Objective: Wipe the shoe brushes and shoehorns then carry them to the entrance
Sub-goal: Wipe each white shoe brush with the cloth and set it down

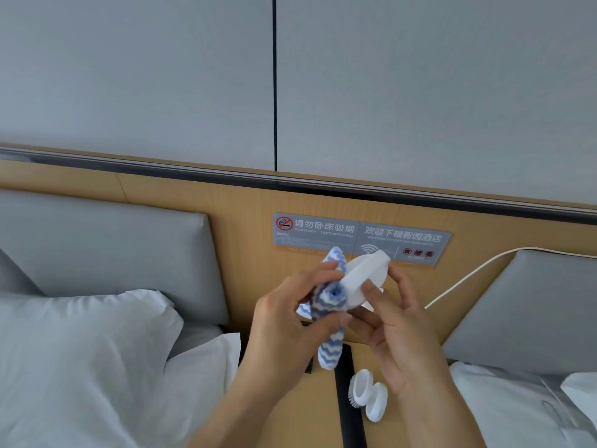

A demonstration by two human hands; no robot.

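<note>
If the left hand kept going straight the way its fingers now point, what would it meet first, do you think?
Probably the white brush in the right hand: the left hand, gripping the striped cloth, points right at it.

Both bare forearms reach up from the bottom edge and meet in the middle, the hands close together at the same height. The left hand [284, 321] is turned with its back to the viewer, thumb and curled fingers pinching a bunched cloth [323, 305]. The right hand [394, 321] is angled inward, its fingers wrapped round a white brush [462, 273] from behind and its thumb pressed along the near face. The fingertips of the two hands nearly touch.
</note>
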